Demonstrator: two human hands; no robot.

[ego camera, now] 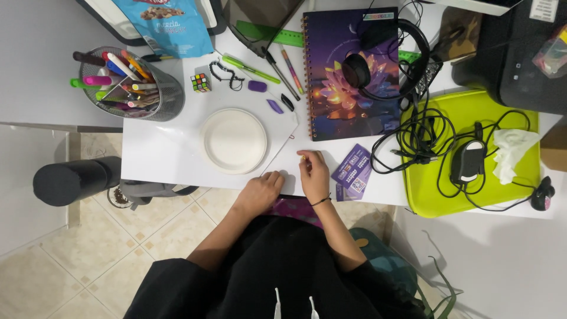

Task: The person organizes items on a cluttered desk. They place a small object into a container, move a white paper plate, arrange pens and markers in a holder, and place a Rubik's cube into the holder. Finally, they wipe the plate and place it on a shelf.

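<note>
My left hand (pixel 264 189) rests at the front edge of the white desk (pixel 159 150) with its fingers curled, on the near corner of a white sheet of paper (pixel 282 127). My right hand (pixel 313 172), a dark band on its wrist, lies just to the right with its fingertips pinched on a tiny yellowish piece (pixel 303 157) that is too small to identify. A white round paper plate (pixel 233 140) sits on the sheet, just beyond and left of my left hand. Purple printed cards (pixel 354 170) lie right of my right hand.
A mesh cup of markers (pixel 131 84), a small puzzle cube (pixel 201 82), pens, purple erasers (pixel 257 86), a spiral notebook (pixel 348 100) with black headphones (pixel 384 62), and a snack bag (pixel 165 23) fill the back. A lime tray (pixel 520 118) with cables, a mouse and tissue lies right.
</note>
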